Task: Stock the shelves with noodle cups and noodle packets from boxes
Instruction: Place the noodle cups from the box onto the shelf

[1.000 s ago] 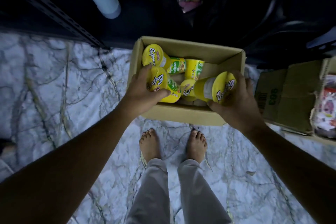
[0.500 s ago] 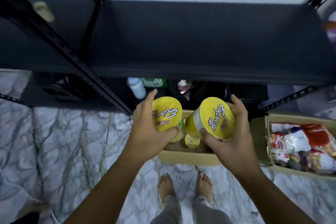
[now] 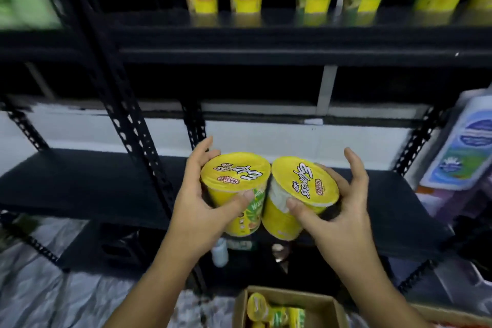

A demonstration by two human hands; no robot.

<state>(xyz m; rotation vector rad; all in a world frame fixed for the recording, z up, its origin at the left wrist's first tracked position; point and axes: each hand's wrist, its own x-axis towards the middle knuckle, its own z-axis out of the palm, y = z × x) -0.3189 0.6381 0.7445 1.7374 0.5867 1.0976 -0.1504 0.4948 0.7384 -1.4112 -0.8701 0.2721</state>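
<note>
Seen from the head view, the left hand and right hand are rising from the box, now at the bottom edge, to mid-frame. The left fingers are clamping the left noodle cup. The right thumb and fingers are gripping the right noodle cup, forefinger sticking out. The cups are touching in front of the black shelf. Setting them down looks next, and more cups are waiting in the box.

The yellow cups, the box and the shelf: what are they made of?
The cups look like plastic or coated paper, with glossy printed sides and flat lids. The box is brown cardboard, matte. The shelf is likely painted metal, matte black; its posts have punched holes.
</note>
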